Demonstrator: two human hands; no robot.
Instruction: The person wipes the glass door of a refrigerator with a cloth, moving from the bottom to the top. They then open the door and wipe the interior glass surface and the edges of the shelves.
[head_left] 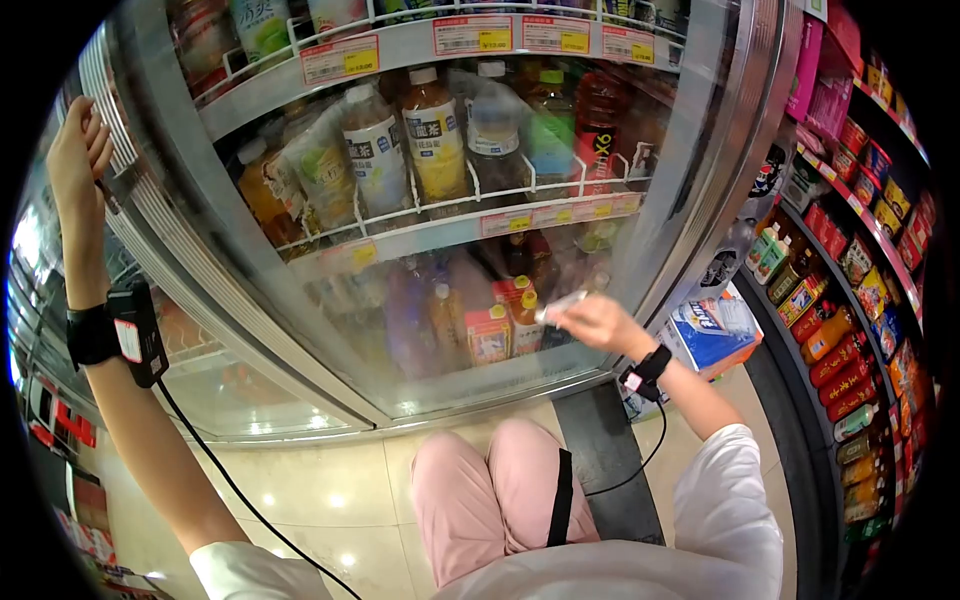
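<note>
My left hand (80,150) is raised at the far left, its fingers curled round the edge of the metal door frame (122,150). Near the lower part of the glass door (440,385), my right hand (590,318) pinches a small white item (560,307), perhaps a tissue or cloth. Behind the glass, a yellow-labelled bottle (434,135), a green bottle (550,125) and a red bottle (600,125) stand on the middle shelf. Lower down, behind the glass near my right hand, are a small bottle (526,320) and a carton (488,335).
Price tags (472,35) line the upper shelf edge. A blue and white package (710,325) sits on the floor right of the cooler. Farther right, curved shelves hold bottles and snack packets (840,365). Cables run from both wrist devices. My knees (490,480) are at bottom centre.
</note>
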